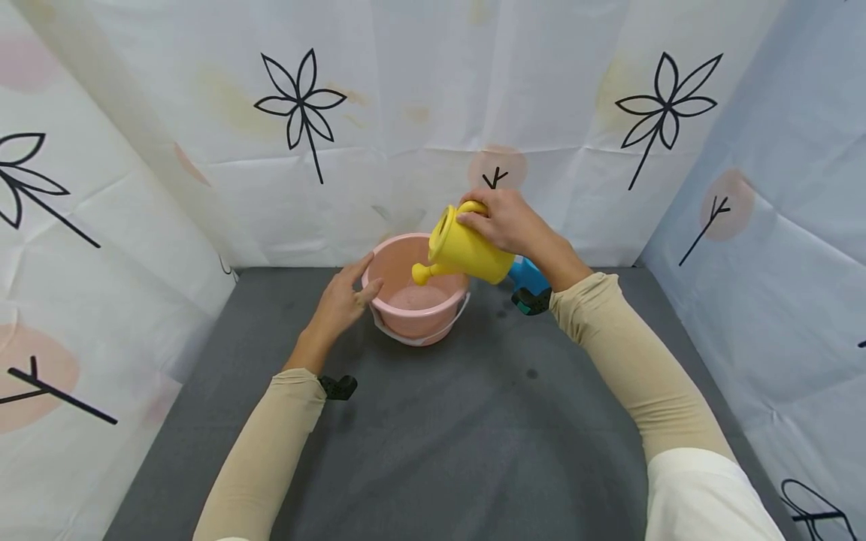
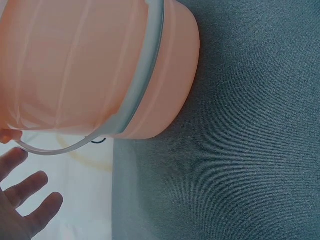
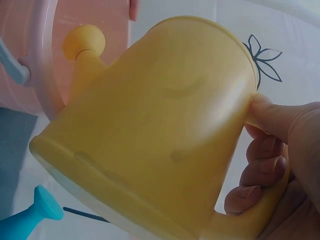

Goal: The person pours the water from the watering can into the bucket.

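One watering can (image 1: 479, 252) points left — long axis aslant — toward the bucket (image 1: 414, 323).

Creased white fabric (image 1: 419, 45) encloses the dark grey tabletop (image 1: 433, 458) on 3 sides. The back wall (image 1: 541, 98) bears 2 black-outlined leaf sprays (image 1: 301, 103) and faint yellow blotches (image 1: 233, 98); the left wall (image 1: 128, 218) shows pink patches (image 1: 50, 349), the right wall (image 1: 798, 285) looks bluish.
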### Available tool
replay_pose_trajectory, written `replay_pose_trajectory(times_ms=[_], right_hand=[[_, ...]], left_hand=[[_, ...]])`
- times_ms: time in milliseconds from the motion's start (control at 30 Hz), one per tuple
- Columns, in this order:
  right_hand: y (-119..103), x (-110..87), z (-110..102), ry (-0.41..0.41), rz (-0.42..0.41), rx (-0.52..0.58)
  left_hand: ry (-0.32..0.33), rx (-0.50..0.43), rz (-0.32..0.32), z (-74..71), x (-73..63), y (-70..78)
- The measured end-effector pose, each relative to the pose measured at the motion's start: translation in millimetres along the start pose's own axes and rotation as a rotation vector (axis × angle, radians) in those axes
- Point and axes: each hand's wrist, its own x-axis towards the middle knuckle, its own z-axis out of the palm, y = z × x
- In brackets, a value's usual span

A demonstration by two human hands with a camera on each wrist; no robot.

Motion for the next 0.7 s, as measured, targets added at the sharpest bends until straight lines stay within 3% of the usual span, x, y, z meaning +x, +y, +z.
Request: replay_pose_trajectory(times_ms=[700], right_hand=[[-2.5, 0.3, -0.5, -0.004, 0.004, -0.003]], left_hand=[[0.006, -0.004, 0.007, -0.4, -0.4, -1.0]])
